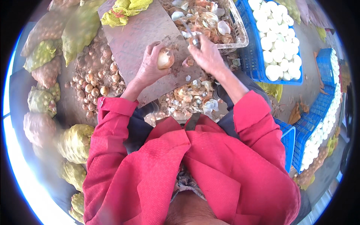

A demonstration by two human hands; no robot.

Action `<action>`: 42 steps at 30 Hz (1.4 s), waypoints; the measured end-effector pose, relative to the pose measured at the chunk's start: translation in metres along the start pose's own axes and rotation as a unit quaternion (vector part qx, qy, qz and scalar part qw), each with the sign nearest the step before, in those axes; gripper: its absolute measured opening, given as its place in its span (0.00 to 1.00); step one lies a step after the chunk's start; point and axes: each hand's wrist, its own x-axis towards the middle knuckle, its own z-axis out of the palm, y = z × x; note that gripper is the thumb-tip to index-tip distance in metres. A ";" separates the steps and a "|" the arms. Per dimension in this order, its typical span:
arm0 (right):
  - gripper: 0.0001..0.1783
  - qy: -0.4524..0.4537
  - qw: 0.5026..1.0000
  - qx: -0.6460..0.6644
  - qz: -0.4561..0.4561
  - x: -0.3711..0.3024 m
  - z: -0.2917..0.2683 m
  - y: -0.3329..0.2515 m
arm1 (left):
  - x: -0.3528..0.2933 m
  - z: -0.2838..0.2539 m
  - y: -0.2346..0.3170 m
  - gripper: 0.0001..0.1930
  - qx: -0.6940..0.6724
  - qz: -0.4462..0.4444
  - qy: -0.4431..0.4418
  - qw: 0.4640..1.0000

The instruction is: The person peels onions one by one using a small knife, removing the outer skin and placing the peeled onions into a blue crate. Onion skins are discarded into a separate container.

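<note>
My left hand [149,66] is closed around an onion [165,59] over a flat board [125,47]. Part of that onion shows pale flesh, while some brown skin clings to its side. To the right of it, apart from the onion, my right hand [208,55] grips a knife [188,29], its blade pointing away from me and slightly blurred. A small scrap of reddish skin [188,61] lies on the board between my hands. Onion peelings [183,98] are heaped below the board's near edge, between my knees.
A pale crate [243,32] of peelings stands beyond my right hand. Further right, a blue crate [249,56] holds peeled white onions; more blue crates [307,123] line the right. Unpeeled onions [95,91] and mesh sacks [76,142] lie left. A yellow net bag [123,11] rests on the board.
</note>
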 end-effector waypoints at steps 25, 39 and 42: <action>0.12 -0.116 0.977 -0.177 -0.029 0.002 0.062 0.010 | -0.005 0.011 0.001 0.34 -0.028 -0.152 0.016 0.988; 0.15 -0.048 0.969 -0.228 -0.086 -0.007 0.049 0.007 | 0.001 -0.005 0.003 0.36 -0.244 -0.194 0.003 0.950; 0.23 -0.079 0.983 -0.154 0.062 0.022 0.038 0.007 | 0.010 -0.018 0.023 0.38 -0.406 -0.145 0.012 0.902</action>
